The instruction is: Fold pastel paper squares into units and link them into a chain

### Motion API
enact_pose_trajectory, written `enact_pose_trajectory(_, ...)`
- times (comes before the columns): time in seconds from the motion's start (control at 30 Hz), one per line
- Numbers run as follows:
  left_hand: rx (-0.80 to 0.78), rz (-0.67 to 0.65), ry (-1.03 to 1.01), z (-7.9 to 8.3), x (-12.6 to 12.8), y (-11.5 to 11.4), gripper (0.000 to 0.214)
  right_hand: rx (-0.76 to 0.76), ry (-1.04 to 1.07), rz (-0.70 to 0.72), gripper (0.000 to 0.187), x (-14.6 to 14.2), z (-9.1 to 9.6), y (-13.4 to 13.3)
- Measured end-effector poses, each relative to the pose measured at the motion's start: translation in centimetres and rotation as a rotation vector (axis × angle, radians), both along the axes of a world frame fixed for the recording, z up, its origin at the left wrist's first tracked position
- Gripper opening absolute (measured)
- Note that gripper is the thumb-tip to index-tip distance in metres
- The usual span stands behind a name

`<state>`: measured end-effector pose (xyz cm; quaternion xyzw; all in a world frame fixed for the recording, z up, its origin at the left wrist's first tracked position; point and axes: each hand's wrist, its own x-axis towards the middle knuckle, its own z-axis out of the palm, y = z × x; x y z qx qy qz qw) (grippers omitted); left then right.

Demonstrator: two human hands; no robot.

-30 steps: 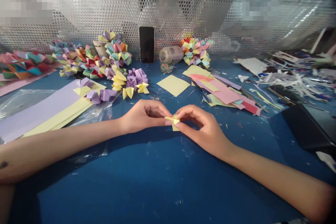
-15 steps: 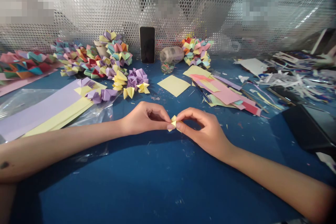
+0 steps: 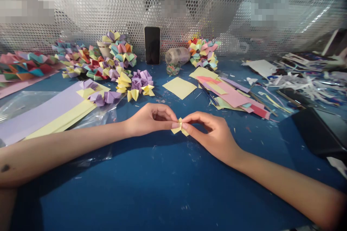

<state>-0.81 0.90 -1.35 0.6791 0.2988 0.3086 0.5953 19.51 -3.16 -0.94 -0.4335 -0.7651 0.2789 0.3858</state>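
A small folded piece of yellow origami paper (image 3: pixel 176 130) is pinched between both hands above the blue table. My left hand (image 3: pixel 153 118) grips its left side between thumb and fingertips. From the other side, my right hand (image 3: pixel 210 130) pinches it with thumb and forefinger. Its points stick out above and below the fingertips, which cover its middle. Beyond the hands lies a flat yellow paper square (image 3: pixel 179 87). Folded yellow units (image 3: pixel 132 94) and a purple folded cluster (image 3: pixel 142 80) sit to the left of that square.
A dark phone (image 3: pixel 152 46) stands upright against the perforated metal panel (image 3: pixel 130 11). Beside it are a clear jar (image 3: pixel 177 56) on its side and a multicoloured paper ball (image 3: pixel 204 53). Purple paper strips (image 3: pixel 46 110) lie left; pink paper (image 3: pixel 230 94) and a black object (image 3: pixel 317 130) lie right.
My fingers have shifted slightly on the folded yellow paper. Its two lower points now spread wider apart below the fingertips. Both hands stay in nearly the same place.
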Motion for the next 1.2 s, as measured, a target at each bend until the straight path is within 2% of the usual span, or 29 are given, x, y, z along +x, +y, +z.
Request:
enact_pose_trajectory(0.13,-0.001,0.004,0.046,0.05,0.04,0.05,0.022,-0.022,0.047,0.008,0.01,0.01,-0.21,-0.01)
enact_pose_trajectory(0.33,0.019,0.012,0.059,0.12,0.08,0.06,0.017,-0.024,0.084,-0.009,0.016,0.09,-0.28,0.03)
enact_pose_trajectory(0.97,0.06,-0.008,0.083,-0.21,-0.09,-0.07,0.019,-0.037,0.006,-0.017,0.02,0.01,-0.1,-0.1)
enact_pose_trajectory(1.2,0.055,-0.058,0.067,-0.15,-0.04,-0.26,0.019,0.015,0.022,-0.017,0.009,0.0,-0.18,-0.07)
